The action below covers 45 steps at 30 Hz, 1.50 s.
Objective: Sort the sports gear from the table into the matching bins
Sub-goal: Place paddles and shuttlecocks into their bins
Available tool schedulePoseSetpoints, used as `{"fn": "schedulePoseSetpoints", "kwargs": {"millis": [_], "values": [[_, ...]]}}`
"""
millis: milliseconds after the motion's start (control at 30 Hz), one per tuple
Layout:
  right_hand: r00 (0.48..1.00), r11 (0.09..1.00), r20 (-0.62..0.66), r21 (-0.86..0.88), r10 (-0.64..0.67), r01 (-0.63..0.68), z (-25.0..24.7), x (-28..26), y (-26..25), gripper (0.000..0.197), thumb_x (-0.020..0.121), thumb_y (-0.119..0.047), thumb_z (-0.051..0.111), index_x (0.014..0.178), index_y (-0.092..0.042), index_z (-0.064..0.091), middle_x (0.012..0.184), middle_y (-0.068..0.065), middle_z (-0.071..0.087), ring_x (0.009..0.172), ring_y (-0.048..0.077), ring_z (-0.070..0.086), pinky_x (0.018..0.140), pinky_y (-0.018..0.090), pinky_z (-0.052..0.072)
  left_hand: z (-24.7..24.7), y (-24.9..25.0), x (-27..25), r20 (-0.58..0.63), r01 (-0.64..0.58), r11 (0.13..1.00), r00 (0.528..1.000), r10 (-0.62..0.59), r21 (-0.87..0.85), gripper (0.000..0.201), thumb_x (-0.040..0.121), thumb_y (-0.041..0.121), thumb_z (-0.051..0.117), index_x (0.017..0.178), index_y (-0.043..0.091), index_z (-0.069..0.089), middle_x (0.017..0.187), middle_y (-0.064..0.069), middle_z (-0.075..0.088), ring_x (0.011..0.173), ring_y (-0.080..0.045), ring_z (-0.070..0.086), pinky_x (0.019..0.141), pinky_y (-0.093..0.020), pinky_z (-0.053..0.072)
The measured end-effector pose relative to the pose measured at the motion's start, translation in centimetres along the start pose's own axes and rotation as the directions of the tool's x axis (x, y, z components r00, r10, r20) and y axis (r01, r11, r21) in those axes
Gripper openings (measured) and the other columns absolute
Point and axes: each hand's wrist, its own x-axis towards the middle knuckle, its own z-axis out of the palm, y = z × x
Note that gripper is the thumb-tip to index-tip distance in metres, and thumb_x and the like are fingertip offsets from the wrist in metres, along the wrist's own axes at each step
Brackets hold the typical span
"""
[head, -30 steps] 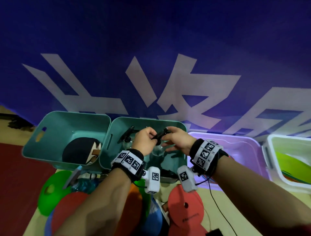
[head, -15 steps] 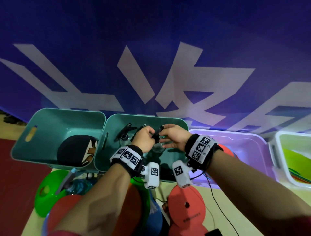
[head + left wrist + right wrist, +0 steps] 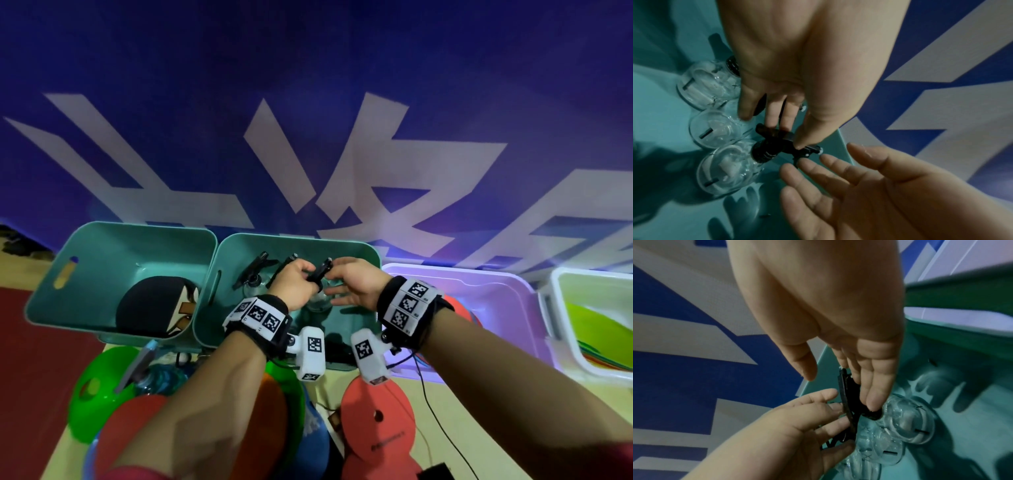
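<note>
Dim, blue-tinted light throughout. The head view bows strongly at its edges, and the banner [image 3: 308,137] looks soft and noisy. Both wrist views are murky and grainy; the hands [image 3: 797,56] fill them, blurred up close, casting finger shadows on the teal bin [image 3: 663,113] floor.

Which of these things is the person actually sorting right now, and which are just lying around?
In use:
left hand pinching the spray bottle
right hand, open beside it
teal bin

Lying about:
paddle in the left bin
purple bin
red disc
green cone
</note>
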Motion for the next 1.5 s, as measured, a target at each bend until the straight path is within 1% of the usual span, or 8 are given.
{"fn": "schedulePoseSetpoints", "kwargs": {"millis": [167, 400, 700, 900, 1033, 1200, 1367, 1500], "values": [[0.995, 0.996, -0.054, -0.013, -0.086, 0.086, -0.2, -3.7, 0.0, 0.020, 0.091, -0.002, 0.053, 0.101, -0.020, 0.053, 0.093, 0.006, 0.054, 0.083, 0.025, 0.057, 0.062, 0.031, 0.050, -0.4, 1.0, -2.7, -0.100, -0.059, 0.998, 0.993, 0.059, -0.001, 0.034, 0.082, 0.011, 0.070, 0.114, 0.020, 0.061, 0.111, -0.002, 0.062, 0.100, -0.019, 0.060, 0.091, -0.030, 0.048], [0.970, 0.971, -0.066, -0.069, -0.234, 0.229, -1.0, -12.1, 1.2, 0.033, 0.090, -0.003, 0.055, 0.120, -0.017, 0.052, 0.097, 0.011, 0.064, 0.081, 0.023, 0.065, 0.057, 0.026, 0.055, -0.6, 3.6, -10.5, -0.246, -0.201, 0.979, 0.950, 0.190, -0.020, 0.027, 0.084, 0.003, 0.061, 0.108, 0.015, 0.065, 0.105, -0.003, 0.066, 0.098, -0.019, 0.063, 0.092, -0.032, 0.050], [0.959, 0.955, 0.013, -0.093, -0.282, 0.282, -3.1, -18.9, 7.4, 0.031, 0.090, -0.003, 0.053, 0.120, -0.011, 0.054, 0.096, 0.013, 0.064, 0.079, 0.026, 0.065, 0.066, 0.031, 0.051, 3.8, 3.5, -19.7, -0.390, -0.287, 0.955, 0.890, 0.235, -0.080, 0.022, 0.085, 0.000, 0.057, 0.101, 0.011, 0.068, 0.098, -0.004, 0.069, 0.089, -0.017, 0.063, 0.090, -0.030, 0.050], [0.979, 0.968, 0.081, -0.154, -0.188, 0.199, -5.0, -20.8, 13.7, 0.031, 0.088, -0.003, 0.055, 0.119, -0.010, 0.056, 0.093, 0.013, 0.066, 0.075, 0.024, 0.067, 0.063, 0.029, 0.054, 8.8, -0.3, -25.1, -0.444, -0.200, 0.970, 0.888, 0.121, -0.136, 0.021, 0.085, -0.003, 0.055, 0.093, 0.013, 0.067, 0.094, -0.004, 0.068, 0.087, -0.017, 0.062, 0.083, -0.023, 0.046], [0.985, 0.977, 0.113, -0.153, -0.130, 0.147, -5.7, -21.7, 17.4, 0.026, 0.091, 0.000, 0.052, 0.114, -0.012, 0.053, 0.092, 0.013, 0.063, 0.072, 0.025, 0.064, 0.053, 0.025, 0.051, 12.0, -3.8, -27.9, -0.401, -0.125, 0.975, 0.915, 0.043, -0.182, 0.018, 0.089, -0.003, 0.053, 0.095, 0.011, 0.064, 0.096, -0.006, 0.064, 0.096, -0.026, 0.061, 0.091, -0.035, 0.050], [0.991, 0.983, 0.116, -0.163, -0.071, 0.090, -6.3, -21.9, 20.5, 0.028, 0.087, 0.001, 0.057, 0.111, -0.012, 0.055, 0.093, 0.015, 0.063, 0.069, 0.025, 0.063, 0.054, 0.028, 0.052, 14.1, -7.6, -29.7, -0.387, -0.057, 0.965, 0.921, -0.048, -0.257, 0.020, 0.091, -0.008, 0.050, 0.090, 0.007, 0.064, 0.103, -0.014, 0.062, 0.110, -0.035, 0.058, 0.098, -0.043, 0.048], [0.996, 0.986, 0.082, -0.158, -0.040, 0.052, -6.9, -21.4, 22.2, 0.030, 0.085, 0.001, 0.059, 0.112, -0.012, 0.055, 0.091, 0.012, 0.063, 0.070, 0.024, 0.062, 0.060, 0.031, 0.052, 14.9, -8.8, -30.6, -0.384, -0.019, 0.976, 0.921, -0.066, -0.215, 0.019, 0.092, -0.001, 0.050, 0.098, 0.007, 0.066, 0.103, -0.004, 0.061, 0.099, -0.018, 0.056, 0.096, -0.036, 0.050], [1.000, 0.989, 0.023, -0.147, -0.001, 0.004, -7.7, -20.9, 23.5, 0.027, 0.086, 0.000, 0.058, 0.109, -0.013, 0.057, 0.092, 0.011, 0.064, 0.076, 0.026, 0.065, 0.066, 0.034, 0.055, 15.6, -9.6, -30.3, -0.323, 0.025, 0.988, 0.944, -0.075, -0.155, 0.021, 0.093, 0.001, 0.049, 0.106, 0.005, 0.065, 0.107, -0.007, 0.063, 0.102, -0.022, 0.058, 0.092, -0.032, 0.048]]}}
